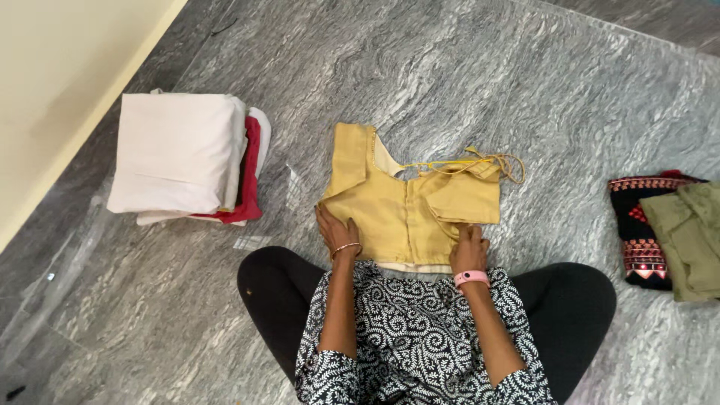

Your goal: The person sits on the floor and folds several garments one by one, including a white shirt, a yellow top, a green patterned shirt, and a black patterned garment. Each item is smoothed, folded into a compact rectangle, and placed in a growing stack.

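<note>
— Looking down, what have you got under your hands?

— Your left hand [335, 231] lies flat on the lower left corner of the yellow blouse [409, 202], fingers spread and pressing the cloth, gripping nothing. Your right hand [469, 247] rests palm down on the blouse's lower right edge, fingers loosely together, also not clutching anything.

— And where is the blouse itself?

— It is spread on the grey stone floor [450, 82], just in front of your crossed legs, its hem touching your knees. Its right sleeve is folded inward, and thin yellow ties [504, 163] trail from the neck toward the right.

— What else lies around you?

— A stack of folded clothes [184, 154], white on top with red beneath, sits well apart toward the floor's left edge, near the cream wall [52, 75]. By the right edge lies a dark patterned garment [637, 225] with an olive cloth [690, 240] overlapping it.
</note>
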